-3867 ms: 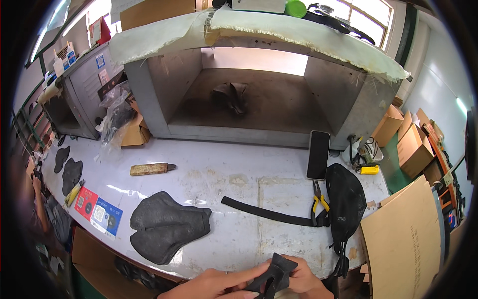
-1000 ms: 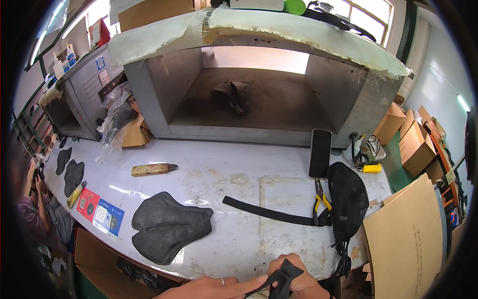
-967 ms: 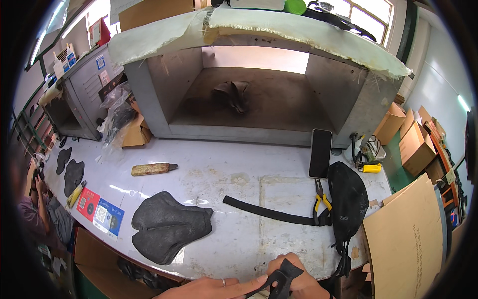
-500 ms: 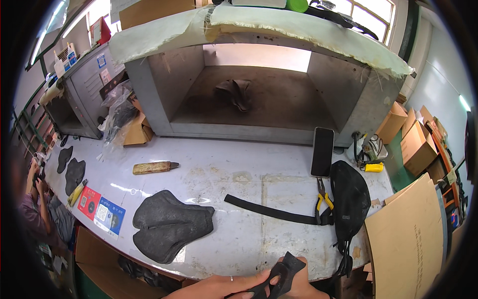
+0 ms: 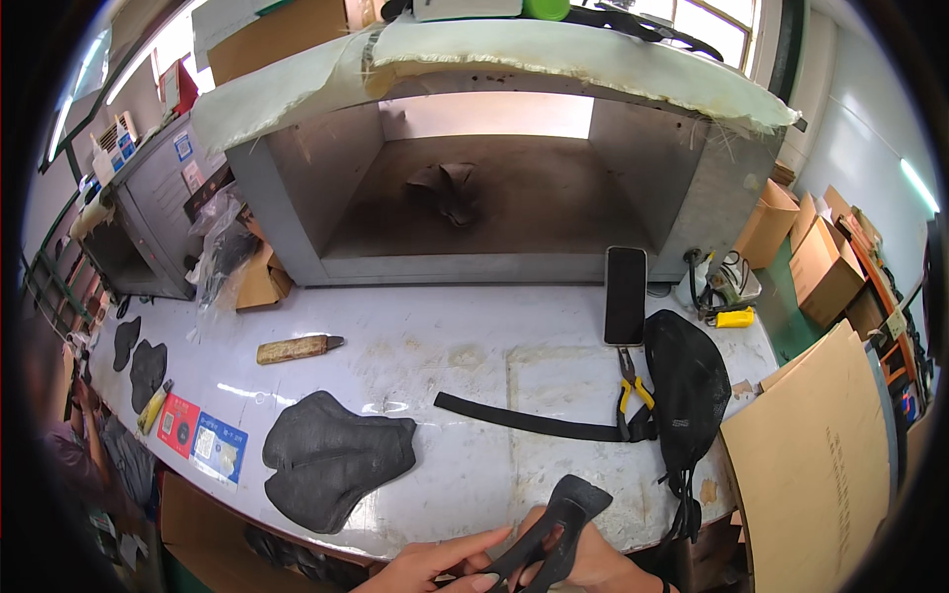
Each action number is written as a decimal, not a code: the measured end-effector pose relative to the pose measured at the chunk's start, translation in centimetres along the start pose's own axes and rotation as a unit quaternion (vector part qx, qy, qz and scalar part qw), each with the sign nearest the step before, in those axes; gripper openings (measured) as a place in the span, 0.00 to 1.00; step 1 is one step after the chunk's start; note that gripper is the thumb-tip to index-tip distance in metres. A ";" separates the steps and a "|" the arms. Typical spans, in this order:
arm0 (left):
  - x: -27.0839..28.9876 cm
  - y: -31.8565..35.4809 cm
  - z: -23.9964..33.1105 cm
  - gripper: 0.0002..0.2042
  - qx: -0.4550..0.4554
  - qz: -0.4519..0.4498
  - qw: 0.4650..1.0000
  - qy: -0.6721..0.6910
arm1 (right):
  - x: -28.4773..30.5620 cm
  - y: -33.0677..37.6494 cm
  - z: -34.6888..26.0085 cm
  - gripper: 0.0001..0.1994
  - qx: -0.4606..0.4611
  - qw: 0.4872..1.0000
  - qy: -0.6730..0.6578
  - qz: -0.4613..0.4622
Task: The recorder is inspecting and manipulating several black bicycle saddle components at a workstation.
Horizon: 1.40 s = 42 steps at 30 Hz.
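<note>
At the near edge of the table, my left hand (image 5: 435, 565) and my right hand (image 5: 598, 558) both hold a black slotted saddle piece (image 5: 573, 502). Its blunt, flared end points up and away from me, and its lower part runs off the bottom of the view. The fingers of my left hand close on the lower part; my right hand grips the right side, some of its fingers hidden behind the piece. Left of my hands lies a wide black bicycle saddle cover (image 5: 336, 460), two-lobed and creased along the middle.
A strap (image 5: 534, 419), pliers (image 5: 630, 395), a phone (image 5: 626, 295) and a black pouch (image 5: 687, 385) lie to the right. A wooden-handled tool (image 5: 297, 349) rests farther left. Behind stands a metal box (image 5: 297, 198) holding a dark cover (image 5: 445, 190). Another person (image 5: 84, 435) is at far left.
The black slotted saddle piece has risen a little in view, showing more of its flared end and slot. My hands have shifted with it, still gripping. The whole view has moved slightly.
</note>
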<state>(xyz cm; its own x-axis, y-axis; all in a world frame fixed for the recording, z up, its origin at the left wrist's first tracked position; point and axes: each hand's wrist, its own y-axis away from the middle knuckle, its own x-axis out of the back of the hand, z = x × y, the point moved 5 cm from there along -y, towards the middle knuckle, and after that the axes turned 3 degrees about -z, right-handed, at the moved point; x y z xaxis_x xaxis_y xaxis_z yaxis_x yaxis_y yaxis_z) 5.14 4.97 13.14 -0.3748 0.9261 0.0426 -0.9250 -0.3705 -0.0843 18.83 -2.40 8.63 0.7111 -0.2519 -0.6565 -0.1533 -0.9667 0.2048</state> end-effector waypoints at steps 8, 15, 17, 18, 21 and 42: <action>-0.8 -0.4 0.5 0.16 0.003 0.023 0.999 0.031 | 0.3 0.3 1.2 0.13 -0.060 0.996 0.035 -0.062; -0.9 -0.4 0.2 0.16 0.020 0.036 0.999 0.029 | 0.3 0.0 1.3 0.13 -0.050 0.996 0.034 -0.066; -0.6 -0.5 0.7 0.15 -0.005 0.036 0.999 -0.006 | 0.3 -0.1 1.5 0.13 -0.039 0.995 0.051 -0.079; -0.5 -0.6 1.1 0.15 -0.032 0.032 0.998 -0.040 | 0.7 0.0 1.8 0.13 -0.021 0.997 0.045 -0.064; -0.9 -0.6 1.7 0.15 -0.053 0.025 0.996 -0.063 | 3.5 1.2 4.6 0.14 -0.022 0.999 -0.021 0.022; -1.1 0.2 -1.5 0.19 0.059 0.023 0.979 0.196 | 0.9 2.4 2.2 0.19 -0.107 0.983 0.017 -0.146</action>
<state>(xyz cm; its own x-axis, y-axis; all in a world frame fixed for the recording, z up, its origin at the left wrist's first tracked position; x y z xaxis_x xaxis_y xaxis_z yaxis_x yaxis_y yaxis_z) 5.48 3.96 11.54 -0.3846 0.8559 -0.3458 -0.9174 -0.3960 0.0402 17.58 -5.07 6.98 0.7263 0.0399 -0.6862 0.2053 -0.9653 0.1613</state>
